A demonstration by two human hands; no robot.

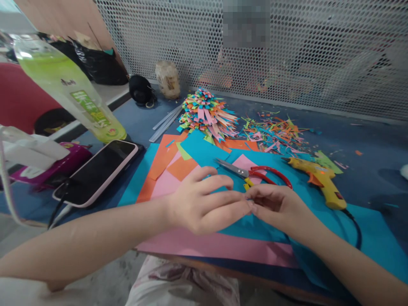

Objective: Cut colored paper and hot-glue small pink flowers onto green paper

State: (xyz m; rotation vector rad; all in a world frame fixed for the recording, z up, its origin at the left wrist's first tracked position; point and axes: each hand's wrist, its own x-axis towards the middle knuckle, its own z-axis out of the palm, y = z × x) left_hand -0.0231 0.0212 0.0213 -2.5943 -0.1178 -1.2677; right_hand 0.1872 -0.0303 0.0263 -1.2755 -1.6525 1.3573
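From my end, I see the left hand [210,206] with its fingers loosely spread, its fingertips meeting those of the right hand [280,206], which is narrowed into a pinch; I cannot tell whether a small piece is caught between them. Just beyond the fingertips lie yellow strips [247,183], partly hidden by the right hand. I judge them light and easily creased, best lifted by an edge. Beneath both hands, blue sheets [255,231] and a pink sheet [219,242] overlap on the tabletop [366,140]; they look thin and bendy, likely to slide over one another unless I press near a border. Farther out, the scissors [244,172] rest on the paper, stiff and firmer to hold by their red loops. To their right is the yellow glue gun [330,185], bulkier, with a cord; I would take it by the grip, keeping off the nozzle in case it is hot. Beyond the sheets stands the fringed paper cone [205,112], beside loose scraps [277,134]. Its fringes look soft and easy to crush, so I would support it low down, from underneath.
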